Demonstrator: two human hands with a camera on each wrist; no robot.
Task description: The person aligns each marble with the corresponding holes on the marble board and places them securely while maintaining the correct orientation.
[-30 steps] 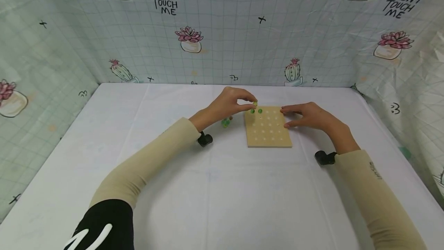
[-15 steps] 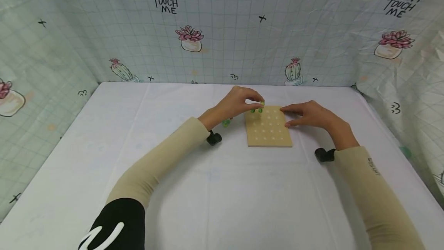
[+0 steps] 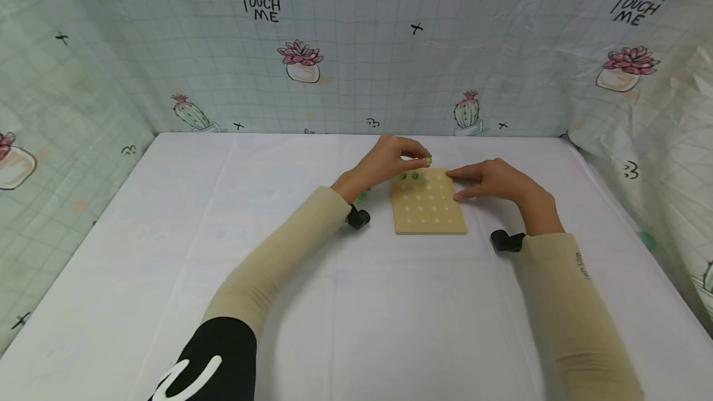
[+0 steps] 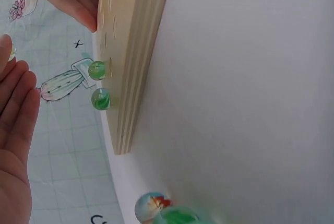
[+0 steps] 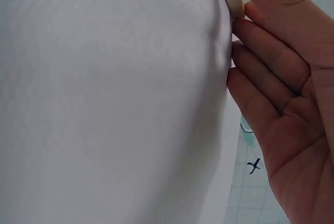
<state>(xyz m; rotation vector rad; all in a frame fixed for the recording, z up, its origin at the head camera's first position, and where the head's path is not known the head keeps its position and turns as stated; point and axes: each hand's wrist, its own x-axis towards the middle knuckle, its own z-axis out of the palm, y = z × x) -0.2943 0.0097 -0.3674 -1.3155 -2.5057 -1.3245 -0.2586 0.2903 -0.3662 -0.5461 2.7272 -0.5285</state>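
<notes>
With our left hand we pinch a yellowish-green marble between thumb and fingers, above the far edge of the dimpled wooden board. Our right hand, loosely extended, touches the board's right edge. We see two green marbles side by side at its far-left corner, and loose marbles on the white-covered table, left of the board.

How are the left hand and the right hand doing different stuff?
The left hand pinches a yellow-green marble, while the right hand touches the wooden board with its fingers. The left hand is raised near the board's far edge; the right hand is beside its right edge. Both come out of beige sleeves.
</notes>
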